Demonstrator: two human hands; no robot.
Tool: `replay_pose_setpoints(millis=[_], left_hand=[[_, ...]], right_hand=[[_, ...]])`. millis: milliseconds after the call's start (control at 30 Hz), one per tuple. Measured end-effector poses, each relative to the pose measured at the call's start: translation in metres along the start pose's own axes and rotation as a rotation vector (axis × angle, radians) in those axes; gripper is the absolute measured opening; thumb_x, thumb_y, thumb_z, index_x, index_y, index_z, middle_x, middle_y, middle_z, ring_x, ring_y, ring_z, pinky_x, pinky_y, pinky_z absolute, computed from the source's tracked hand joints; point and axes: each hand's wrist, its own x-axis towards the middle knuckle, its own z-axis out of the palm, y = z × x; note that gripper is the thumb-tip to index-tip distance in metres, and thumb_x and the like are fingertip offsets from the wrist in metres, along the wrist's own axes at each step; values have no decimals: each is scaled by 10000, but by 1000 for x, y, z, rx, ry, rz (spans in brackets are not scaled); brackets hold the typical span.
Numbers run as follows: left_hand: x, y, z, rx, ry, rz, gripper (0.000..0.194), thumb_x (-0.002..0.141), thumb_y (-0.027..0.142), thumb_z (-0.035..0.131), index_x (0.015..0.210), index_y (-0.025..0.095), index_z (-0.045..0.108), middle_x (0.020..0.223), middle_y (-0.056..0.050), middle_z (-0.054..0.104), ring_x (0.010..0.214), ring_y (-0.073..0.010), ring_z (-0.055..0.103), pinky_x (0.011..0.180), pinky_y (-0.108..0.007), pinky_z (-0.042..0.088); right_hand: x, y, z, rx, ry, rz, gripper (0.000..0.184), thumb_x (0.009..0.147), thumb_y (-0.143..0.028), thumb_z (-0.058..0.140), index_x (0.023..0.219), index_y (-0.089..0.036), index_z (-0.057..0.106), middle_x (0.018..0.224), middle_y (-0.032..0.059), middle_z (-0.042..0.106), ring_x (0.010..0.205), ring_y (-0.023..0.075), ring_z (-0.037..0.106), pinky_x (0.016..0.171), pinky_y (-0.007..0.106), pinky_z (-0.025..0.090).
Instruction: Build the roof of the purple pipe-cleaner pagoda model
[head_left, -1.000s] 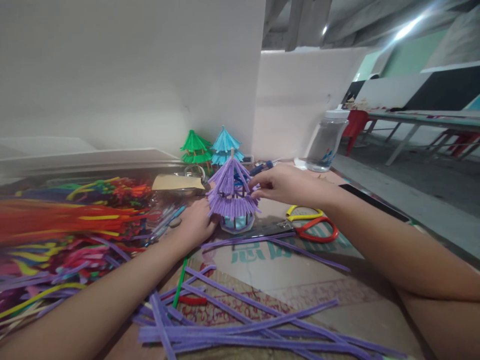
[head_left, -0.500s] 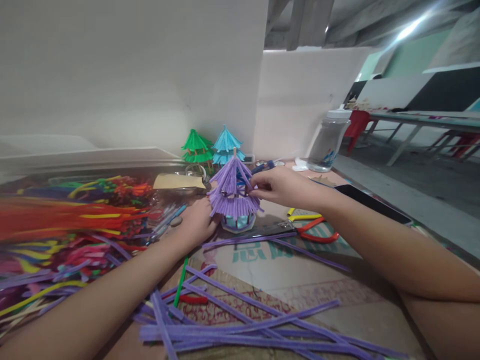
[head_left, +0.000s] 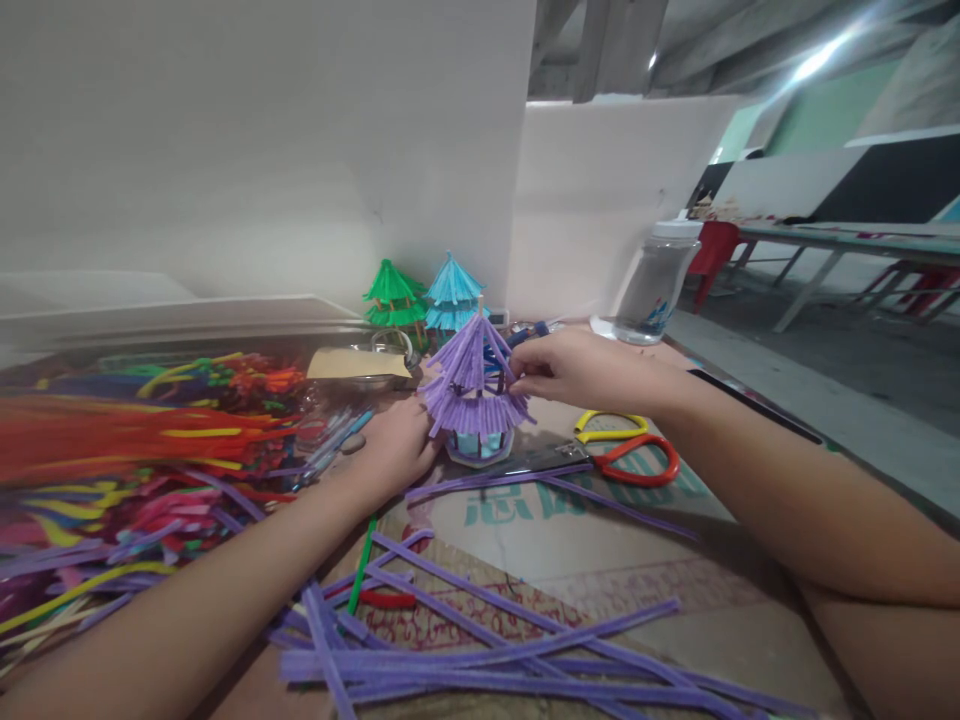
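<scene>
Between my hands stands a small purple pavilion model [head_left: 478,405], with two tiers of pipe-cleaner roof over thin posts and a pale blue, many-sided base. My left hand [head_left: 405,440] is closed against its left side, low down, with the fingertips hidden behind the model. From the right, my right hand [head_left: 559,368] pinches at the edge of the upper roof. The exact strand between its fingers is hidden. Scissors [head_left: 634,455] with one red and one yellow handle lie right of the base, beside a loose purple pipe cleaner [head_left: 495,482].
Several purple pipe cleaners [head_left: 480,655] spread over the printed cardboard [head_left: 600,560] in front. Bundles of coloured pipe cleaners [head_left: 150,430] fill the left. Green [head_left: 391,290] and blue [head_left: 452,290] pavilions stand behind, near the wall. A water bottle [head_left: 656,285] and a phone [head_left: 757,405] are at right.
The purple pavilion has shifted slightly right, with both hands moving along. More of the scissors' handles shows now, and my right forearm covers more of the phone.
</scene>
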Motion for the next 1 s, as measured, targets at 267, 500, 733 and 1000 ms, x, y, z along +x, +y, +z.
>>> replay_pose_setpoints(millis=[267,500,733,1000], left_hand=[[0,-1,1,-87,17,-69,165,884,259,509,942,171,636,1025,-117,651,1014,-266,598,920,-396,472],[3,-3,0,-75,21,-144,193,810,167,545,971,169,650,1025,-126,666,1048,-287,614,920,-399,487],[3,-4,1,-102,35,-148,205,794,148,558,974,175,652,1054,-126,671,1074,-290,619,928,-397,496],[2,-4,1,-89,41,-140,196,817,169,544,985,176,644,1033,-119,672,1062,-278,624,930,-396,501]], right_hand=[[2,3,6,-43,66,3,136,862,-262,579,834,-228,708,694,-20,667,569,94,492,566,252,291],[-2,7,-3,-157,-3,60,172,876,-268,511,839,-239,677,817,0,703,683,136,552,579,268,293],[1,39,-13,-71,-45,214,173,873,-317,525,912,-228,668,815,22,690,709,158,580,597,272,335],[13,62,11,315,-293,139,173,811,-358,646,811,-201,574,682,3,668,626,141,625,562,256,403]])
